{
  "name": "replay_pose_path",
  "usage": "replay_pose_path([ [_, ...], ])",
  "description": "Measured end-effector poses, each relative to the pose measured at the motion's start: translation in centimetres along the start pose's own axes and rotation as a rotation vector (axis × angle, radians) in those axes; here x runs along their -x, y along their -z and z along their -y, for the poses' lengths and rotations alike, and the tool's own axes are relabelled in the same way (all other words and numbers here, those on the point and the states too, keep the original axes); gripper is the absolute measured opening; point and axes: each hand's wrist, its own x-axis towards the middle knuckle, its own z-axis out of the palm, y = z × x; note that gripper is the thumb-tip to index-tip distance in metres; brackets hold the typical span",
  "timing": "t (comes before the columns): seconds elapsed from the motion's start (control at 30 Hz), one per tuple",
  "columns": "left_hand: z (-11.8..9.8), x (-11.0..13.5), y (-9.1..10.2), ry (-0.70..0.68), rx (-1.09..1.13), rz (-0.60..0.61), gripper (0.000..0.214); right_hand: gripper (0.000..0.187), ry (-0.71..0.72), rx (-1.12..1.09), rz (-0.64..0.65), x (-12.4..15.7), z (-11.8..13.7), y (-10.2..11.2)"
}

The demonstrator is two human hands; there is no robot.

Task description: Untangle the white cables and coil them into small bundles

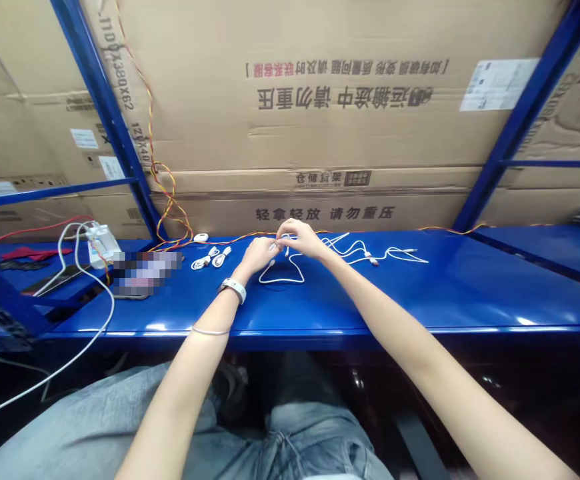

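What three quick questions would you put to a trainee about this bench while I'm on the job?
1. True or false: the white wristband is on the left wrist.
2. What colour is the steel bench top? A red, B blue, C green.
3. What lies on the bench to the left of the left hand?

Key: 1 true; 2 B; 3 coiled white cables.

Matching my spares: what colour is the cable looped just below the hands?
The cable is white, best seen in the head view.
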Motion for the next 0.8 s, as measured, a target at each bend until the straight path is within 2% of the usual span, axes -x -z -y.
replay_pose_path([
  [0.23,-0.5,0.2,-0.3,-0.041,-0.070,0.017,0.035,0.017,-0.092,-0.113,-0.049,0.2,-0.4,-0.9],
  [0.33,-0.9,0.6,-0.2,-0.032,-0.137,0.014,0.031,0.014,-0.212,-0.191,-0.006,0.4,-0.6,-1.3],
  [0.5,-1.7,1.1,0.2,-0.016,-0.182,-0.026,0.023,0.013,-0.493,-0.570,0.036,0.7,-0.5,-1.2],
  [0.67,-2.7,0.9,0.4,-0.084,-0.145,-0.137,0.025,0.023,-0.580,-0.999,0.021,0.4,0.2,-0.7],
  [0.8,-2.9,0.9,0.3,-0.163,-0.100,-0.181,0.026,0.027,-0.621,-1.149,-0.034,0.2,0.6,-0.8],
])
